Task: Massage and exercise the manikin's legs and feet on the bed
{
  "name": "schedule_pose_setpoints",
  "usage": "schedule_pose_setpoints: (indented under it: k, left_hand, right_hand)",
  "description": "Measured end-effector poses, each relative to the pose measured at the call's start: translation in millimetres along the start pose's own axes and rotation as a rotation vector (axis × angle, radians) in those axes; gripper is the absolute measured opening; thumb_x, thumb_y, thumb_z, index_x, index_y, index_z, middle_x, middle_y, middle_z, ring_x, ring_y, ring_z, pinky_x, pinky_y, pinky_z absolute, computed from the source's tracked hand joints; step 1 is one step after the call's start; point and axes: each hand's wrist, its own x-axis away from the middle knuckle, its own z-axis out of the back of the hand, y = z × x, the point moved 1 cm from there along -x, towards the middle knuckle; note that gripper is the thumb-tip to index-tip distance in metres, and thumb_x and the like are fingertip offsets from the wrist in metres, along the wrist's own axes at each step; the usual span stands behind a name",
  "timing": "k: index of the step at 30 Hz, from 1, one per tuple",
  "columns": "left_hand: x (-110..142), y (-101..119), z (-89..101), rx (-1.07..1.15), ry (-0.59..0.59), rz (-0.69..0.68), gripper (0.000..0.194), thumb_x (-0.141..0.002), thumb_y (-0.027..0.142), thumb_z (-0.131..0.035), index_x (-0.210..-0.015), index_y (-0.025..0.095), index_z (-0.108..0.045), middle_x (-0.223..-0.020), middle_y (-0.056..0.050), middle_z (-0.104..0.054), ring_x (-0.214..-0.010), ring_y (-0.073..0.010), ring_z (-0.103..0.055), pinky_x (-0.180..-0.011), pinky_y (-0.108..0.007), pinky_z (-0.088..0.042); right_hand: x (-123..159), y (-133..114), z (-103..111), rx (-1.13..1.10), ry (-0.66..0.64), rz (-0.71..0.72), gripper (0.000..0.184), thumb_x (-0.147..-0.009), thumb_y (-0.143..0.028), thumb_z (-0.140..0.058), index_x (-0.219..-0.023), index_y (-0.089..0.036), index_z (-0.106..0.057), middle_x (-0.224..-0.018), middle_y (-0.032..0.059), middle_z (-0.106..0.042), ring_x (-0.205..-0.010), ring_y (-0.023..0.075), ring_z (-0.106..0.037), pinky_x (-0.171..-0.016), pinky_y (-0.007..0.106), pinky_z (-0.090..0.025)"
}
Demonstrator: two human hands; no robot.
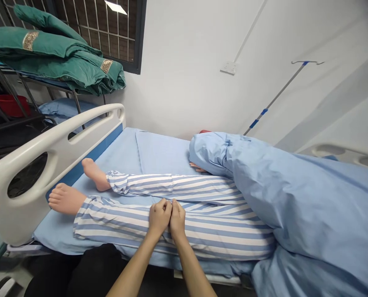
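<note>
At the far left, a red basin [10, 105] sits under a metal rack [4, 78], with folded green quilts [48, 49] heaped on top and a barred window [109, 29] behind them. A blue pillow [63, 109] lies just beyond the rack.

Next comes the white footboard [57, 142] of a hospital bed [162, 154] made up with a pale blue sheet. A lifelike dummy [171, 187] lies on the bed, its two bare feet [66, 199] pointing toward the footboard and its legs in blue-and-white striped trousers [118, 218].

Both of the person's hands rest on the trouser leg nearest the camera, side by side and touching, with the forearms reaching in from the bottom edge. The left hand [159, 216] is curled over the striped cloth, and the right hand [177, 218] is curled the same way, pressed against it. The grip looks closed on both sides, knuckles up, but the fingertips are tucked out of sight — whether they pinch the cloth, I cannot tell.

Further right, a dummy's hand [198, 167] pokes out from under a rumpled blue quilt [295, 198] that covers the upper body. A wall socket [228, 68] sits high on the white wall, a slanted drip pole [279, 95] stands beyond it, and a second white bed rail [341, 154] shows at the far right.
</note>
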Motion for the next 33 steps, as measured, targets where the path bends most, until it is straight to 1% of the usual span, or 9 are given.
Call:
schedule_pose_setpoints:
  k: [2, 5, 9, 13, 17, 19, 23, 29, 33]
  left_hand:
    - [1, -3, -3.9, -0.080, 0.001, -0.026, 0.031, -0.082, 0.030, -0.038, -0.054, 0.019, -0.041, -0.048, 0.003, -0.045, -0.050, -0.0094, -0.039, -0.056, -0.024, -0.026]
    - [3, -5, -3.5, -0.122, -0.017, -0.059, 0.032, -0.083, 0.029, -0.037, -0.053, 0.019, -0.042, -0.048, 0.003, -0.045, -0.049, -0.0096, -0.039, -0.056, -0.024, -0.025]
    - [3, 5, -5.7, -0.121, -0.024, -0.020, 0.032, -0.080, 0.029, -0.040, -0.050, 0.019, -0.041, -0.046, 0.003, -0.043, -0.048, -0.0094, -0.036, -0.054, -0.024, -0.024]
    - [7, 22, -22.9, 0.024, 0.036, 0.015, 0.033, -0.081, 0.032, -0.040, -0.050, 0.019, -0.037, -0.046, 0.004, -0.041, -0.048, -0.0088, -0.035, -0.053, -0.023, -0.026]
    - [12, 24, -43.8, 0.068, 0.025, 0.022, 0.033, -0.081, 0.031, -0.038, -0.050, 0.019, -0.035, -0.046, 0.004, -0.040, -0.048, -0.0085, -0.035, -0.054, -0.023, -0.026]
    - [12, 21, -49.0, 0.041, 0.005, 0.018, 0.033, -0.081, 0.030, -0.039, -0.050, 0.019, -0.034, -0.045, 0.005, -0.037, -0.047, -0.0085, -0.033, -0.053, -0.024, -0.024]
    - [13, 24, -54.6, 0.029, -0.009, 0.009, 0.034, -0.080, 0.030, -0.040, -0.049, 0.019, -0.031, -0.045, 0.005, -0.030, -0.047, -0.0087, -0.029, -0.053, -0.025, -0.022]
    - [18, 36, -77.4, 0.120, -0.094, 0.027, 0.033, -0.082, 0.031, -0.038, -0.051, 0.019, -0.032, -0.047, 0.005, -0.034, -0.049, -0.0088, -0.033, -0.053, -0.024, -0.024]
    - [21, 44, -86.2, 0.073, -0.101, 0.003, 0.033, -0.081, 0.030, -0.040, -0.051, 0.019, -0.031, -0.046, 0.005, -0.029, -0.048, -0.0083, -0.029, -0.053, -0.025, -0.023]
  right_hand:
    - [-1, -7, 7, 0.018, -0.012, -0.010, 0.041, -0.084, -0.052, -0.039, -0.060, -0.019, -0.041, -0.054, -0.0034, -0.040, -0.053, 0.0109, -0.037, -0.051, 0.023, -0.034]
    - [2, -14, 22, 0.148, -0.021, 0.084, 0.041, -0.086, -0.049, -0.038, -0.058, -0.019, -0.040, -0.052, -0.0041, -0.038, -0.050, 0.0102, -0.035, -0.051, 0.023, -0.032]
    - [6, -6, 34, 0.280, -0.001, 0.171, 0.041, -0.086, -0.047, -0.038, -0.057, -0.019, -0.043, -0.050, -0.0033, -0.041, -0.050, 0.0110, -0.037, -0.051, 0.024, -0.031]
    - [1, 1, 36, 0.182, -0.018, 0.118, 0.041, -0.084, -0.051, -0.039, -0.060, -0.018, -0.046, -0.055, -0.0010, -0.048, -0.053, 0.0122, -0.041, -0.052, 0.024, -0.034]
    - [-8, -8, 52, 0.003, 0.052, -0.034, 0.045, -0.082, -0.056, -0.040, -0.054, -0.021, -0.033, -0.046, -0.0059, -0.031, -0.045, 0.0095, -0.030, -0.044, 0.023, -0.030]
    - [-8, -13, 65, 0.042, 0.051, -0.019, 0.045, -0.083, -0.054, -0.040, -0.053, -0.021, -0.031, -0.047, -0.0064, -0.027, -0.045, 0.0089, -0.027, -0.044, 0.023, -0.028]
    - [-5, -11, 84, 0.187, 0.038, 0.092, 0.044, -0.085, -0.051, -0.040, -0.055, -0.019, -0.038, -0.051, -0.0044, -0.035, -0.050, 0.0101, -0.033, -0.050, 0.024, -0.030]
    - [-10, -3, 95, -0.021, 0.111, -0.036, 0.043, -0.084, -0.052, -0.041, -0.056, -0.021, -0.033, -0.050, -0.0061, -0.029, -0.046, 0.0092, -0.028, -0.045, 0.024, -0.028]
    - [-10, -6, 114, 0.084, 0.074, 0.044, 0.043, -0.086, -0.049, -0.041, -0.056, -0.020, -0.035, -0.050, -0.0054, -0.032, -0.047, 0.0092, -0.030, -0.047, 0.024, -0.029]
